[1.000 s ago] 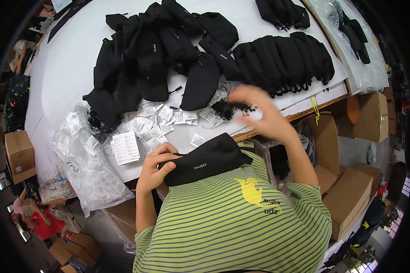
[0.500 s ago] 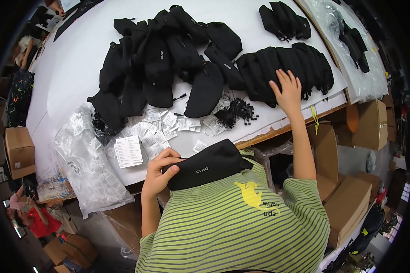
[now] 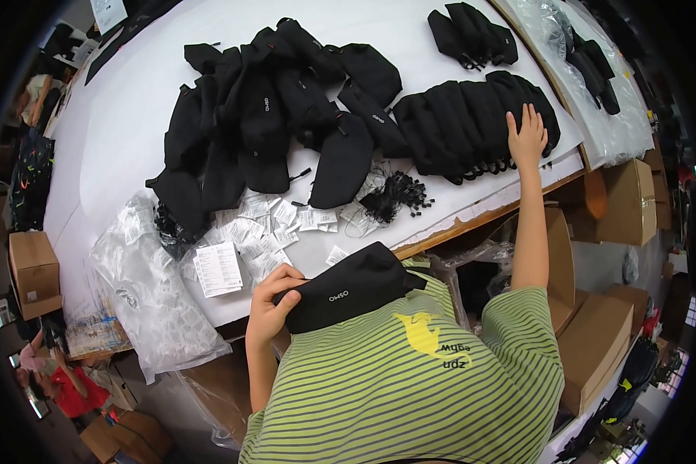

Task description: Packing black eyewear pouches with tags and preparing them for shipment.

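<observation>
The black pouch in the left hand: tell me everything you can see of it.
The black pouch is long and looks like soft fabric, with small pale lettering on its face and a short dark tab at its right end. The left hand grips its left end, thumb in front. It slants slightly upward to the right, seemingly against the striped shirt. Its inside is hidden.

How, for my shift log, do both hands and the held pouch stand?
Left hand gripping black pouch by its left end. Right hand open at pouch row, right end. Black cord tangle between.
</observation>
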`<action>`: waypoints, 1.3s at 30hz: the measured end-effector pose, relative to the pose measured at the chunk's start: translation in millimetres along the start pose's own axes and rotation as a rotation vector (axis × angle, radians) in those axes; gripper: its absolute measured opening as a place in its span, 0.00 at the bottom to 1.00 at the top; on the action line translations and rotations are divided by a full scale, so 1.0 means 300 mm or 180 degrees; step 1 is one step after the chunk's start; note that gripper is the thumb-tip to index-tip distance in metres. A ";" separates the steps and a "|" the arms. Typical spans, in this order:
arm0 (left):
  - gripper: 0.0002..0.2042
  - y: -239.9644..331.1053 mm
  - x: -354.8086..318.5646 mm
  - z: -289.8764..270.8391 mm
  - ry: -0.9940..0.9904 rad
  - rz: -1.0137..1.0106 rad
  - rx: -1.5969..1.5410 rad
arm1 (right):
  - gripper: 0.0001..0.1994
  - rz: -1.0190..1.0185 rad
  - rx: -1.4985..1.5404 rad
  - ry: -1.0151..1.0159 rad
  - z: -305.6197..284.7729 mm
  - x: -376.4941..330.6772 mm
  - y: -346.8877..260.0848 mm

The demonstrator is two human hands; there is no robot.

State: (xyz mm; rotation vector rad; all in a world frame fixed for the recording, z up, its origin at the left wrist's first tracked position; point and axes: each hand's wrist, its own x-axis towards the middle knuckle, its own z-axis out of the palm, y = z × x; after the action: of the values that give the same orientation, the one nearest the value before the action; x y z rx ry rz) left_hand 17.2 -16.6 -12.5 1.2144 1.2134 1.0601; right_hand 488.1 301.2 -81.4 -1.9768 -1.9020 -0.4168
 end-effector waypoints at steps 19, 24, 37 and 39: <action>0.17 -0.008 0.036 0.007 0.0015 -0.0029 -0.0099 | 0.42 0.1553 0.2083 -0.0985 0.279 0.160 0.407; 0.16 -0.003 0.027 0.027 0.0080 -0.0174 0.0023 | 0.35 0.1779 0.0956 -0.0735 0.239 0.152 0.310; 0.13 0.080 0.089 0.033 0.0452 0.0242 0.0543 | 0.17 -0.0640 0.4647 -0.3127 -0.435 -0.155 -0.447; 0.12 0.094 0.115 0.039 0.0483 0.0453 0.0372 | 0.30 -0.2201 0.3676 -0.3297 -0.557 -0.272 -0.601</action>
State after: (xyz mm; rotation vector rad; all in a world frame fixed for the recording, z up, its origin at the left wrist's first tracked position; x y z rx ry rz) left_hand 33.1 19.1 12.0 1.3458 1.3363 1.2183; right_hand 310.8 157.0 40.5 -0.6740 -2.3848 1.4908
